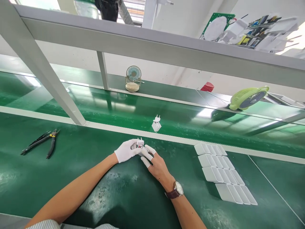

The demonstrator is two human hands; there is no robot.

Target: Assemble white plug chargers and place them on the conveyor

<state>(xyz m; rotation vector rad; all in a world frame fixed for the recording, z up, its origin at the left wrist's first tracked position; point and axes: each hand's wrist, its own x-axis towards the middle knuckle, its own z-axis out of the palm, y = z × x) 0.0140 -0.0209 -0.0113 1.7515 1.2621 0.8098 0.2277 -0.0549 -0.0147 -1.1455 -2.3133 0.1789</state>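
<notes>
In front of me at mid-bench, a small white plug adapter (140, 143) with two pins points upward between my hands. My left hand (125, 151), in a white glove, is closed on its pin end. White finger covers sit on my right hand (157, 164), whose fingers close round the adapter's pale housing (143, 152) below. A bit of red shows between the pin end and the housing; the fingers hide the rest. Just beyond, on the shiny green belt, stands another white plug adapter (156, 124), its pin part tilted on its housing.
Several rows of white open housings (220, 170) lie to the right. Cutting pliers (52, 143) and dark tweezers (39, 139) lie at left. A grey metal frame (152, 41) crosses above the belt (114, 109). Beyond it stand a small fan (133, 78) and a green fan (249, 98).
</notes>
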